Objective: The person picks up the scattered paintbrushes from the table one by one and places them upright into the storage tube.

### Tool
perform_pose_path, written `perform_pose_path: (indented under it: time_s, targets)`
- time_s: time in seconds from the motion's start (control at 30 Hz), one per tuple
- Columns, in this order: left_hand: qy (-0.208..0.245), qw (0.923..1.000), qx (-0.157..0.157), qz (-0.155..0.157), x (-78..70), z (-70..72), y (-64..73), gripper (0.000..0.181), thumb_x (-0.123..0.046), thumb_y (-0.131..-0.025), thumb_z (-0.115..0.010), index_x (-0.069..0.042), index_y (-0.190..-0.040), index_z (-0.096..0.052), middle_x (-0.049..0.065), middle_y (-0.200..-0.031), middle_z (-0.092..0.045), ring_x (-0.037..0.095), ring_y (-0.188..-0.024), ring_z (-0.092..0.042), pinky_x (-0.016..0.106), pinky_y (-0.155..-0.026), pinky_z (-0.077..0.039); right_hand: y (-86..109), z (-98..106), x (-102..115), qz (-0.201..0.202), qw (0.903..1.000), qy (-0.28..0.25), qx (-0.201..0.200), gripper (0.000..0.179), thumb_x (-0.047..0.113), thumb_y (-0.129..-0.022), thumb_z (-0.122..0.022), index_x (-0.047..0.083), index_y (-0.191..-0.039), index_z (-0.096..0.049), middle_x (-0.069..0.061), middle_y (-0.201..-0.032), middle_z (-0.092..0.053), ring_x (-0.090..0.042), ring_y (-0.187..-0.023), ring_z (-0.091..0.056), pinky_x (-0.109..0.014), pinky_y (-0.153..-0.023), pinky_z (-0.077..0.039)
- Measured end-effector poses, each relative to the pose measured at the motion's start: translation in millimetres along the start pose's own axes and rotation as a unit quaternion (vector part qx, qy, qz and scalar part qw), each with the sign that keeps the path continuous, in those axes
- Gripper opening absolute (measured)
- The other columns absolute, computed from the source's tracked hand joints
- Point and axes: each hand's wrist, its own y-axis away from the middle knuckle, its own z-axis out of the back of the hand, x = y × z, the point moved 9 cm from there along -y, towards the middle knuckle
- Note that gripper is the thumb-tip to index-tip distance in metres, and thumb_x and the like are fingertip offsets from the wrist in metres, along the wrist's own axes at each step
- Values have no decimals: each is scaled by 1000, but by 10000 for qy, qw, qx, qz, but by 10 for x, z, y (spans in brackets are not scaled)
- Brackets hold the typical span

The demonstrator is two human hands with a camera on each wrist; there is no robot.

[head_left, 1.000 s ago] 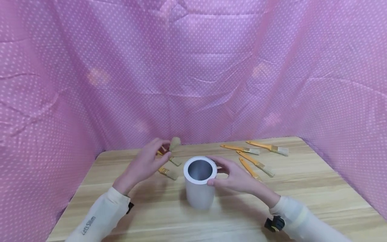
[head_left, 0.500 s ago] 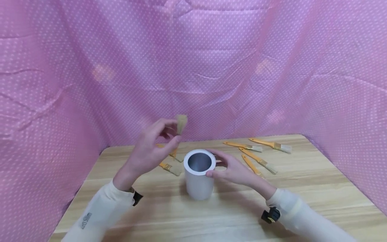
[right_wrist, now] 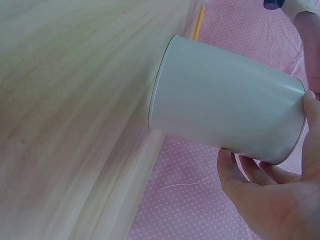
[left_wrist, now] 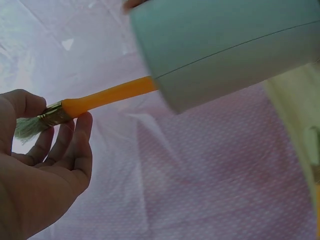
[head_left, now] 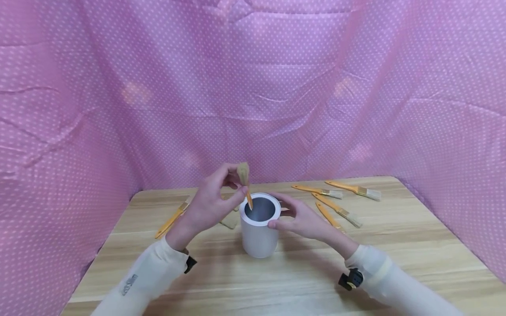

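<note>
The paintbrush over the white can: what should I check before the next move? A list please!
1. White can upright on the table: ok.
2. Right grip holding it near the rim: ok.
3. Paintbrush pinched by the left grip: ok, at the metal band.
4. Bristles up, handle down: ok.
5. Handle tip lined up with the opening: ok in the head view.
6. Space at the bottom inside: cannot tell, too dark.

Cream sleeves [head_left: 152, 270], dark lettering [head_left: 129, 284], black wrist devices [head_left: 352, 279].
</note>
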Motion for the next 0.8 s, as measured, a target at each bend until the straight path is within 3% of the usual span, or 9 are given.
perform_pose_path:
  time_s: [0.2,0.33,0.43,0.57,0.7,0.8]
  targets:
    - [108,9972,310,673,283,-196,104,31,-10,-96,-71,-11,-124,-57,1,-110,-65,16,-103,-63,38,-89,-54,14,4,12,75,10000,-4,58,76,29,-88,-84,24,-153,-45,5,-145,-52,-21,-129,-54,-42,-105,-45]
    - [-162,9942,515,933,454,-306,151,29,-15,-95,-73,-14,-121,-59,-2,-111,-65,15,-106,-61,43,-92,-52,26,6,71,96,9999,-47,62,76,19,-88,-83,15,-154,-44,0,-146,-52,-23,-129,-54,-45,-106,-43]
    - [-537,9919,583,994,554,-322,165,30,-17,-94,-76,-16,-120,-63,-3,-117,-64,16,-113,-59,47,-96,-50,8,10,99,67,10000,-31,51,78,14,-88,-83,9,-154,-42,-4,-147,-51,-26,-129,-54,-48,-106,-43]
    - [-804,9884,613,1131,656,-306,183,34,-18,-92,-77,-11,-123,-64,2,-124,-62,23,-120,-57,50,-100,-47,-15,16,41,50,10000,-34,35,78,15,-87,-83,13,-154,-42,-1,-147,-51,-25,-129,-54,-47,-105,-43]
    - [-853,9854,648,1321,748,-285,202,36,-21,-96,-74,-8,-127,-63,4,-126,-60,23,-120,-55,49,-101,-46,-13,16,1,49,10000,-70,48,77,20,-88,-84,21,-153,-44,3,-146,-52,-21,-127,-55,-44,-104,-45]
    - [-783,9836,656,1485,818,-260,215,37,-30,-100,-69,-12,-131,-62,0,-127,-60,19,-121,-54,48,-102,-44,-10,26,-14,38,10000,-79,31,76,25,-88,-84,21,-153,-44,3,-146,-52,-23,-127,-55,-43,-104,-45]
